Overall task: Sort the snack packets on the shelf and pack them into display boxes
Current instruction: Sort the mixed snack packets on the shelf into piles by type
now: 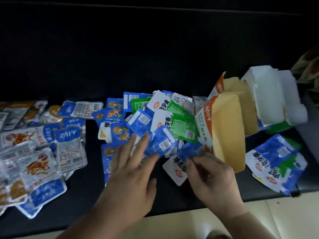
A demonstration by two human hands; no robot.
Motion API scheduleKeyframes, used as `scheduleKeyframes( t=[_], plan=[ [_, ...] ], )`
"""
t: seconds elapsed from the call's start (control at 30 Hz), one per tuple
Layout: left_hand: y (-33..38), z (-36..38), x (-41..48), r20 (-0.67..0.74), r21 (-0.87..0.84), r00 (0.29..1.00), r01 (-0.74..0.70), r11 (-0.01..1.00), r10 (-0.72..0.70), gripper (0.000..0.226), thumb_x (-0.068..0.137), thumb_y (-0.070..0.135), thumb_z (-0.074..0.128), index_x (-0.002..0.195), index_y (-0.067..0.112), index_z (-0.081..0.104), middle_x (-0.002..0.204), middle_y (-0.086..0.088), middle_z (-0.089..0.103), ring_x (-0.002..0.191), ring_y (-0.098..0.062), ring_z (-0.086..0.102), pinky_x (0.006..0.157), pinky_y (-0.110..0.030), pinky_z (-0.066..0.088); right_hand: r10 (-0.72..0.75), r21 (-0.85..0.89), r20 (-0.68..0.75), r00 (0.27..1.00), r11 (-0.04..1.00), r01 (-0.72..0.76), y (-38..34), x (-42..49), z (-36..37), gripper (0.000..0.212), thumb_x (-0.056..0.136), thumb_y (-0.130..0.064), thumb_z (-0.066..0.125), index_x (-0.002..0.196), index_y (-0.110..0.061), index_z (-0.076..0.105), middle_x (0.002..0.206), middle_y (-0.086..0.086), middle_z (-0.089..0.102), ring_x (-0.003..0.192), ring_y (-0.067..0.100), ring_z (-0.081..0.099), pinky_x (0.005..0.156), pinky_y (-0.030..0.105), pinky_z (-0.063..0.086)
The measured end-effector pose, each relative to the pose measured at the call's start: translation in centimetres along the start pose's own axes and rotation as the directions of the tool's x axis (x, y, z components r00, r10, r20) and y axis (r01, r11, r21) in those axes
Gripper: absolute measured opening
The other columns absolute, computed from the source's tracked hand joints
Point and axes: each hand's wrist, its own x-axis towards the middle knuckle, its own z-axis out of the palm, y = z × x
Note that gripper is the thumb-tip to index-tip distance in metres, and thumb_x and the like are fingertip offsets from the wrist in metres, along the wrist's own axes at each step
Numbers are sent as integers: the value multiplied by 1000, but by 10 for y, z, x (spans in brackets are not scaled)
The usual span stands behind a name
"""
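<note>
Here, left hand [131,166] flat on the middle heap of packets [172,118] on the shelf [86,195], right hand [212,178] pinching one blue packet [187,150], I count two orange boxes [224,130], one white box [269,95], just right.

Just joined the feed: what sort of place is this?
Probably a shop or stockroom: loose snack packets spread over a dark shelf beside open display boxes; pale floor below.

Dim, underexposed; back of shelf [155,49] near black; packets soft, blurred; white boxes [269,94] blown out; wide-angle edge bending.
</note>
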Motion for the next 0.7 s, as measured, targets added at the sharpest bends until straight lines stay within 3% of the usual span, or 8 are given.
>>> scheduleKeyframes(
  t=[0.07, 0.13, 0.23, 0.3, 0.4, 0.47, 0.57, 0.7],
  plan=[
    [19, 4, 21, 119, 46, 987, -118, 992, 112, 74, 84, 37, 72, 151, 33, 40, 175, -2, 1, 160, -30, -6, 123, -59, 15, 8, -77, -69, 998, 997, -13, -3, -1, -11, 19, 91, -34, 68, 78, -21, 68, 76, -13, 57, 61, 11, 57, 51, 32, 49],
    [31, 6, 49, 255, 58, 958, -148, 987, 129, 79, 92, 38, 61, 160, 37, 22, 171, 3, -24, 155, -26, -29, 126, -54, -5, -10, -204, -119, 993, 979, -15, -2, -2, -19, 11, 89, -32, 72, 90, -22, 69, 86, -9, 57, 71, 16, 61, 54, 34, 51],
    [41, 1, 93, 360, 141, 923, -200, 970, 138, 84, 96, 42, 61, 163, 33, 12, 168, 3, -32, 152, -25, -36, 126, -51, -15, 43, -397, -72, 996, 915, -68, 12, 6, -25, 39, 84, -34, 78, 119, -23, 64, 98, -1, 57, 89, 27, 61, 63, 38, 54],
    [46, -1, 127, 381, 198, 908, -262, 945, 172, 92, 90, 47, 68, 163, 28, 15, 171, 1, -24, 155, -27, -28, 125, -52, -12, 114, -427, -53, 992, 896, -126, 23, 16, -26, 44, 84, -36, 77, 124, -25, 63, 92, -3, 64, 88, 28, 62, 63, 38, 54],
    [50, -1, 168, 481, 289, 863, -322, 902, 154, 111, 79, 54, 80, 164, 22, 15, 173, -1, -10, 159, -30, -14, 129, -52, 0, 184, -377, -96, 978, 903, -207, 25, 27, -28, 17, 88, -32, 75, 101, -28, 66, 72, -13, 60, 74, 24, 66, 53, 33, 52],
    [50, 1, 182, 525, 316, 844, -313, 896, 109, 123, 74, 59, 83, 166, 21, 11, 173, -2, -5, 159, -30, -3, 128, -50, 8, 182, -322, -159, 970, 920, -226, 19, 29, -37, 14, 87, -30, 77, 90, -27, 64, 70, -16, 51, 64, 24, 63, 46, 34, 49],
    [51, 2, 194, 530, 350, 843, -310, 884, 86, 136, 66, 65, 86, 166, 23, 5, 173, -2, -11, 158, -31, 7, 126, -48, 14, 158, -222, -283, 946, 949, -225, 7, 31, -59, 22, 85, -23, 77, 91, -23, 56, 73, -10, 59, 57, 23, 59, 45, 32, 45],
    [68, 4, 215, 630, 399, 773, -398, 826, 68, 144, 59, 63, 91, 163, 43, -7, 171, 4, -23, 159, -32, 7, 122, -60, 21, 157, -107, -349, 924, 973, -206, -3, 38, -80, 23, 86, -22, 70, 93, -27, 48, 74, -13, 59, 61, 4, 57, 48, 25, 40]
  ],
)
